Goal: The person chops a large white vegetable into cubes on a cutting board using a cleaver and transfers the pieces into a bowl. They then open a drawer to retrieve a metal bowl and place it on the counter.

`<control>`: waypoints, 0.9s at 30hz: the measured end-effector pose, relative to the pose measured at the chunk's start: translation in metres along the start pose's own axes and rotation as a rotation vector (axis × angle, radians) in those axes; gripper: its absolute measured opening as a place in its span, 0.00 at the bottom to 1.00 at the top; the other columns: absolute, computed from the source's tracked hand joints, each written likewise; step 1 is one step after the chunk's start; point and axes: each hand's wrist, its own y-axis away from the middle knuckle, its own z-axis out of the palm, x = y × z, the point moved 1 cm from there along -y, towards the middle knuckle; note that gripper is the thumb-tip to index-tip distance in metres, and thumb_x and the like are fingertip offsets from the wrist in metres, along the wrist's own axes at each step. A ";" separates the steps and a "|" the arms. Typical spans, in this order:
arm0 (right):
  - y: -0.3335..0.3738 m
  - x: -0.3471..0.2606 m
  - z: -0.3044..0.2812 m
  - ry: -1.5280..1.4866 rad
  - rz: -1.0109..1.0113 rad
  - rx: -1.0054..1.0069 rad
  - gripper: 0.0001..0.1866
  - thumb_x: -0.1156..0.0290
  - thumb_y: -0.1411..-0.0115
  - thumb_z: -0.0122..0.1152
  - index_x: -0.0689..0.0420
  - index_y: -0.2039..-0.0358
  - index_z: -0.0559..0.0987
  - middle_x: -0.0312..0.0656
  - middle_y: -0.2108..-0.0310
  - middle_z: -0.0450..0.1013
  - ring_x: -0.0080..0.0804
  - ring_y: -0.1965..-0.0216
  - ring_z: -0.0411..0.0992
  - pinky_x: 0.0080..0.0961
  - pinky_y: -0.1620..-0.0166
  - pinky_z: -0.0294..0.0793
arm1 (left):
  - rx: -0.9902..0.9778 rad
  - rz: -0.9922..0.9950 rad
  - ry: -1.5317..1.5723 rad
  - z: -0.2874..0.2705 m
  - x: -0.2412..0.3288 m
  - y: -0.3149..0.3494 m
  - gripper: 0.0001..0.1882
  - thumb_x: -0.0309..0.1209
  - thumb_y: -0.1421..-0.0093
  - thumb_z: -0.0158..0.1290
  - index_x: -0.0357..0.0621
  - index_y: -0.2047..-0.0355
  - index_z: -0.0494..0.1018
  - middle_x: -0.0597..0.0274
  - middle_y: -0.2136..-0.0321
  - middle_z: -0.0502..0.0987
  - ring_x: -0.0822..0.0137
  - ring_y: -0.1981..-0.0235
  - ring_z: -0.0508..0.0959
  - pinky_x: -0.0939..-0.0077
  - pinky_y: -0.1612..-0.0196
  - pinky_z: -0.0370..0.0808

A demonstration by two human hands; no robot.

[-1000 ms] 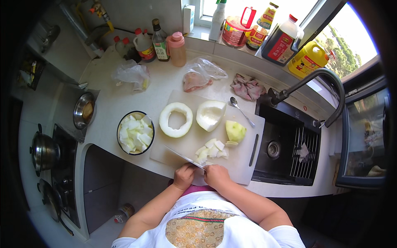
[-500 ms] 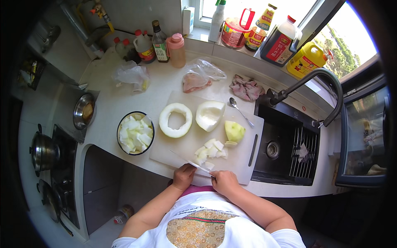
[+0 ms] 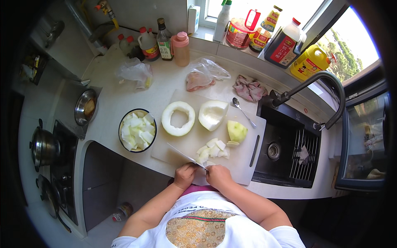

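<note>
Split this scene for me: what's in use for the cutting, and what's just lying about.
Seemingly in use:
knife, in the right hand, left hand close by
cutting board
small cut pieces
ring-shaped piece
hollowed piece
green-tinged chunk
bowl of similar pieces

Apparently just lying about:
spoon
crumpled pinkish cloth
white plastic bag
pink-lidded bottle
yellow jug

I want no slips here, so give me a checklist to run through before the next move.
1. Right hand at the handle end of the knife: ok.
2. Left hand clear of the blade: cannot tell; the fingers are close to it.
3. Cut pieces on the cutting board: ok.
4. Bowl upright beside the board: ok.
5. Spoon off the board: not ok; its handle lies over the board.
</note>
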 end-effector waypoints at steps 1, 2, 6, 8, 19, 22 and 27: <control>-0.004 -0.004 -0.002 -0.004 0.003 0.004 0.09 0.67 0.47 0.56 0.51 0.68 0.84 0.52 0.73 0.77 0.53 0.69 0.76 0.47 0.62 0.76 | -0.005 -0.003 -0.001 0.000 -0.001 0.001 0.06 0.21 0.51 0.59 0.45 0.71 0.80 0.57 0.71 0.80 0.57 0.72 0.80 0.67 0.69 0.78; -0.006 -0.005 -0.003 -0.009 0.007 0.008 0.09 0.67 0.47 0.56 0.51 0.69 0.83 0.52 0.73 0.77 0.53 0.70 0.76 0.47 0.63 0.76 | -0.011 -0.006 -0.002 0.000 -0.003 0.002 0.07 0.21 0.51 0.59 0.45 0.71 0.80 0.57 0.71 0.80 0.57 0.72 0.80 0.67 0.69 0.78; -0.003 -0.001 -0.008 -0.053 -0.018 0.046 0.09 0.67 0.46 0.56 0.51 0.68 0.83 0.51 0.74 0.77 0.53 0.70 0.76 0.46 0.63 0.76 | -0.008 -0.021 0.026 0.001 -0.004 0.004 0.07 0.21 0.52 0.59 0.46 0.71 0.80 0.57 0.71 0.80 0.57 0.72 0.80 0.68 0.70 0.78; 0.010 -0.002 -0.016 -0.109 -0.020 0.087 0.09 0.66 0.46 0.56 0.51 0.67 0.83 0.51 0.74 0.77 0.53 0.70 0.76 0.46 0.62 0.76 | 0.004 -0.016 0.046 0.001 -0.006 0.003 0.07 0.20 0.52 0.59 0.45 0.72 0.80 0.57 0.71 0.80 0.58 0.73 0.81 0.68 0.71 0.78; 0.025 0.008 -0.024 -0.031 -0.011 0.006 0.11 0.66 0.45 0.55 0.50 0.65 0.84 0.52 0.73 0.77 0.53 0.69 0.76 0.46 0.60 0.76 | 0.007 0.028 0.049 -0.002 -0.002 -0.002 0.07 0.20 0.52 0.60 0.43 0.72 0.79 0.57 0.72 0.80 0.57 0.73 0.81 0.68 0.71 0.79; 0.023 0.008 -0.021 -0.035 -0.006 0.016 0.09 0.65 0.46 0.56 0.50 0.68 0.83 0.52 0.74 0.77 0.54 0.70 0.75 0.47 0.61 0.75 | 0.012 0.020 0.057 -0.002 -0.002 -0.002 0.06 0.20 0.52 0.60 0.43 0.72 0.80 0.56 0.72 0.80 0.57 0.73 0.81 0.68 0.71 0.79; 0.015 0.004 -0.017 -0.034 0.003 -0.026 0.12 0.67 0.46 0.54 0.50 0.65 0.84 0.54 0.72 0.77 0.54 0.69 0.76 0.46 0.60 0.76 | 0.004 0.025 0.055 -0.001 -0.004 0.000 0.06 0.20 0.52 0.60 0.43 0.72 0.80 0.56 0.71 0.80 0.57 0.73 0.81 0.68 0.70 0.79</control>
